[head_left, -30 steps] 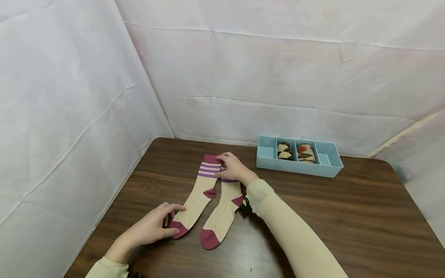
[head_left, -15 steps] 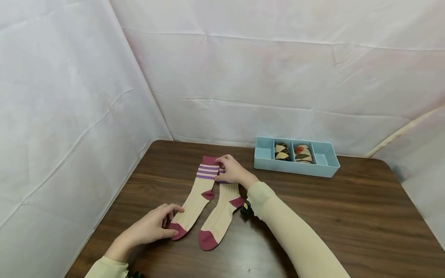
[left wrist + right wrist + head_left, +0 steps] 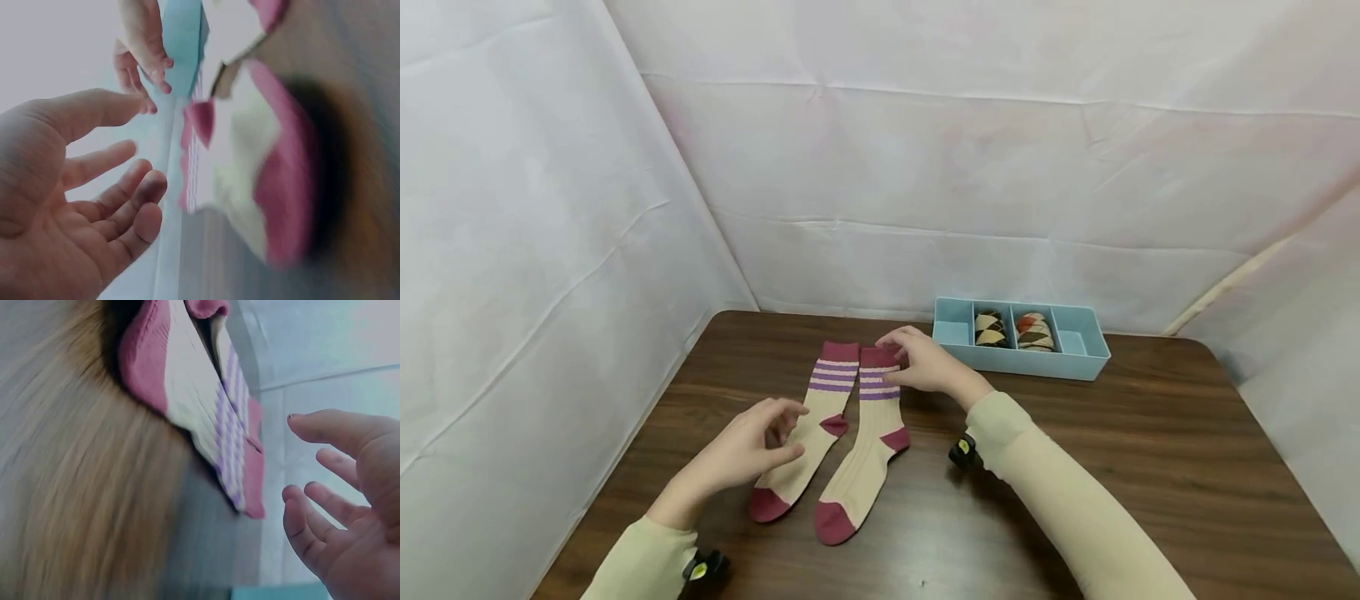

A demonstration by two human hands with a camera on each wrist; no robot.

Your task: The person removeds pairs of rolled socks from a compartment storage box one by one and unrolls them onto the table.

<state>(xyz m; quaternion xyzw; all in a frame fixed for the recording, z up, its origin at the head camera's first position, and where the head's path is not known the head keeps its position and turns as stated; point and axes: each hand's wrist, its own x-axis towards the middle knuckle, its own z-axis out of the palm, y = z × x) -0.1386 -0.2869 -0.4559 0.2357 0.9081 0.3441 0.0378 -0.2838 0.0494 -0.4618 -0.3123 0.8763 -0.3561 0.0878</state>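
Two cream socks lie flat side by side on the table, with maroon toes, heels and cuffs and purple stripes. The left hand [image 3: 747, 446] hovers over the left sock [image 3: 797, 433], fingers relaxed and apart from it; the left wrist view shows its palm with nothing in it. Over the cuff end of the right sock [image 3: 868, 450] is the right hand [image 3: 928, 362], thumb and fingers spread. Its fingers [image 3: 328, 425] hold nothing in the right wrist view, and the striped cuff lies a little way off. The right hand hides part of that cuff in the head view.
A light blue divided box [image 3: 1022, 360] stands at the back right of the wooden table [image 3: 1075, 450]. Its two middle compartments hold a dark argyle rolled sock [image 3: 990, 330] and a lighter one with orange [image 3: 1034, 332]. White cloth [image 3: 880, 192] hangs behind and at the sides.
The left hand has lifted off the toe of the left sock and moved up. The right hand has let go at the cuffs and shifted right. The head view has turned slightly.
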